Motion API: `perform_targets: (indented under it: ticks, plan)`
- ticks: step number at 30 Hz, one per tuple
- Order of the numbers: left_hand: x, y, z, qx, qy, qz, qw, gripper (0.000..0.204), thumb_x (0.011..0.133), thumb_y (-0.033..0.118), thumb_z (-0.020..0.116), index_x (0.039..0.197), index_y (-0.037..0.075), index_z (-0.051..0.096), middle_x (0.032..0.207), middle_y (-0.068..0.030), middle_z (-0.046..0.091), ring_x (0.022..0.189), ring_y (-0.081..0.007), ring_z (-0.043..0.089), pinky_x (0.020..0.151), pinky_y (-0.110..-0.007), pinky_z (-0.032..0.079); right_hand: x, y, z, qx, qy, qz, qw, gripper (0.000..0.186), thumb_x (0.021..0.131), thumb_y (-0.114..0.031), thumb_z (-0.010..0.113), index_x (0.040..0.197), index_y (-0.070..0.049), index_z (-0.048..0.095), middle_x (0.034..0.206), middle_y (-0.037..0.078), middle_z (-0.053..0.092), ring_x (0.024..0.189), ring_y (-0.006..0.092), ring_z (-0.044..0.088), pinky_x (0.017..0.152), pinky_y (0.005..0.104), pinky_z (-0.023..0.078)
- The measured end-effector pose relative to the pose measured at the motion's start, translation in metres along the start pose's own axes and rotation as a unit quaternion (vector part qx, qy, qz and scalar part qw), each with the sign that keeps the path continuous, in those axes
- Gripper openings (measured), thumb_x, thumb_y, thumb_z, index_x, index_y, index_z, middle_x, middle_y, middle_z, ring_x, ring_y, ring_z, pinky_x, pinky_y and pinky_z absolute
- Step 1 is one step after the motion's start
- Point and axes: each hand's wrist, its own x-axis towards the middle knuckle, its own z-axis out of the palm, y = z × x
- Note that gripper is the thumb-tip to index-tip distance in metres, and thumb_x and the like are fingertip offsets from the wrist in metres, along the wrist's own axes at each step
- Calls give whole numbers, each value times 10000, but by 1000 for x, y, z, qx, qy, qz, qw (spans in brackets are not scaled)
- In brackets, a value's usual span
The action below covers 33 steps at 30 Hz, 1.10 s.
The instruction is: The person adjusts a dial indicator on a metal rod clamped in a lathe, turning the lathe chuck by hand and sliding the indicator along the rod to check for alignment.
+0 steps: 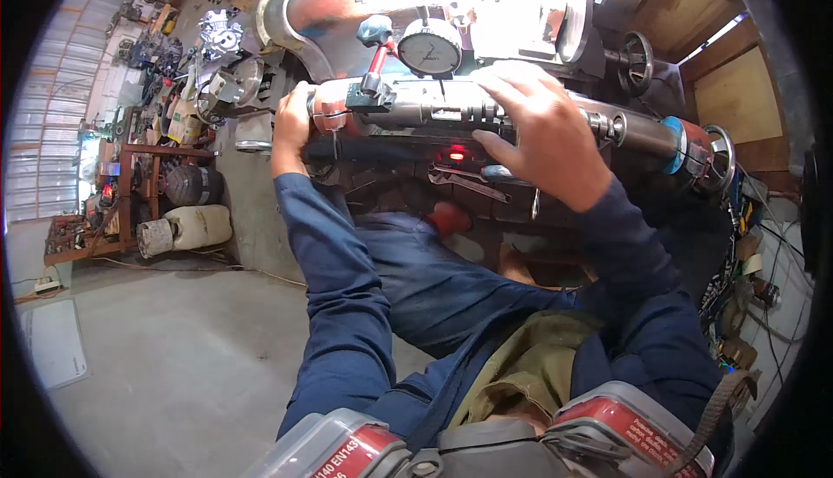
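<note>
A metal shaft (599, 120) lies crosswise in a machine, held between a red-painted head on the left and a tailstock with a blue band (673, 145) on the right. My left hand (291, 131) is wrapped round the collar (312, 107) at the left end. Over the shaft, right of centre, reaches my right hand (547, 127), its fingers stretched and thumb apart; whether the fingertips touch the metal I cannot tell. Between the hands a dial indicator (429, 49) hangs on a red arm (377, 68) from a dark clamp block (369, 96), its stem pointing down at the shaft.
Below the shaft lie wrenches (473, 186) and a small red light (457, 156). Handwheels (638, 63) stick out at the right. At the left are a white gas cylinder (201, 228), a cluttered rusty rack (126, 192) and a pale panel (54, 343) on the floor.
</note>
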Motion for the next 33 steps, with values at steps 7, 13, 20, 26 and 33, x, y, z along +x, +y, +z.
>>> perform_targets:
  ticks: [7, 13, 20, 26, 33]
  plan:
    - [-1, -44, 24, -601, -150, 187, 763, 328, 814, 229, 589, 1096, 61, 578, 1167, -90, 605, 969, -241, 621, 851, -432, 500, -54, 33, -103, 33, 158, 178, 971, 414, 849, -155, 679, 1240, -45, 598, 1128, 132, 662, 1060, 250, 619, 930, 361, 473]
    - [-16, 12, 28, -427, 50, -44, 902, 146, 767, 134, 601, 862, 26, 623, 811, -96, 660, 721, -248, 659, 669, -362, 559, -143, 145, -181, -132, 235, 323, 907, 360, 964, -278, 578, 1219, -29, 624, 1179, 130, 658, 1108, 227, 609, 962, 326, 449]
    - [-13, 0, 16, -462, 78, -16, 883, 174, 879, 199, 576, 852, 28, 561, 863, -132, 651, 783, -265, 647, 715, -400, 557, -243, 283, -193, -12, 48, 384, 922, 355, 967, -285, 537, 1152, 3, 632, 1141, 160, 656, 1064, 224, 612, 922, 321, 449]
    - [5, -34, -14, -511, 173, -48, 841, 161, 874, 217, 564, 844, 63, 525, 956, -153, 638, 875, -300, 621, 806, -449, 514, -267, 274, -180, -6, -13, 391, 920, 294, 936, -204, 545, 1103, 25, 626, 1040, 150, 682, 994, 220, 625, 883, 326, 459]
    - [14, -46, -18, -506, 166, -91, 842, 104, 852, 182, 557, 862, 83, 525, 973, -102, 640, 880, -268, 625, 788, -455, 515, -272, 261, -191, 20, -55, 418, 906, 316, 926, -191, 617, 1145, 37, 609, 1087, 146, 672, 1010, 193, 610, 894, 318, 453]
